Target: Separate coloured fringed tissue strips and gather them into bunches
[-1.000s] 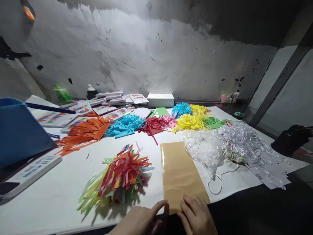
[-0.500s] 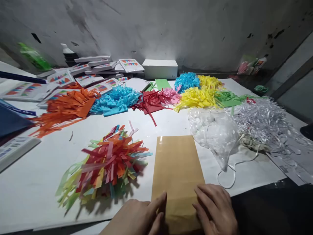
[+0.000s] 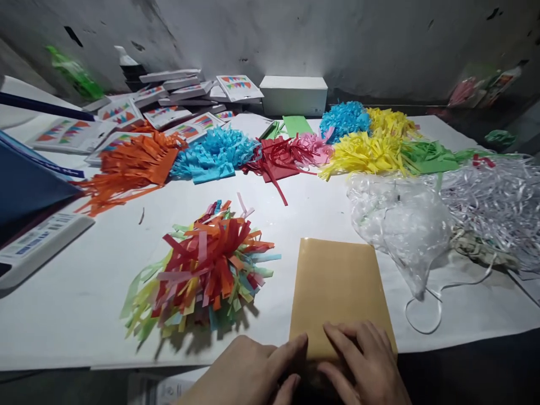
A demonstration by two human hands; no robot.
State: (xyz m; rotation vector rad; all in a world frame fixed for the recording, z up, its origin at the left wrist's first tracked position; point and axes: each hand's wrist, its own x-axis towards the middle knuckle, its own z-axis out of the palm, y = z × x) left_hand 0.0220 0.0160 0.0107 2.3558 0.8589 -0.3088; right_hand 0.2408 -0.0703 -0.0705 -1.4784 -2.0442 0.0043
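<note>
Less of the brown paper (image 3: 337, 287) shows at the near edge of the counter (image 3: 287, 228) than a moment ago, its near end seemingly turned under, left hand (image 3: 244, 365) at one corner, right hand (image 3: 367, 360) fingers spread across it, any pinch unclear

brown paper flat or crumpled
Flat where it shows: the brown paper lies smooth, with straight edges. Its near end is too dark to tell.
</note>
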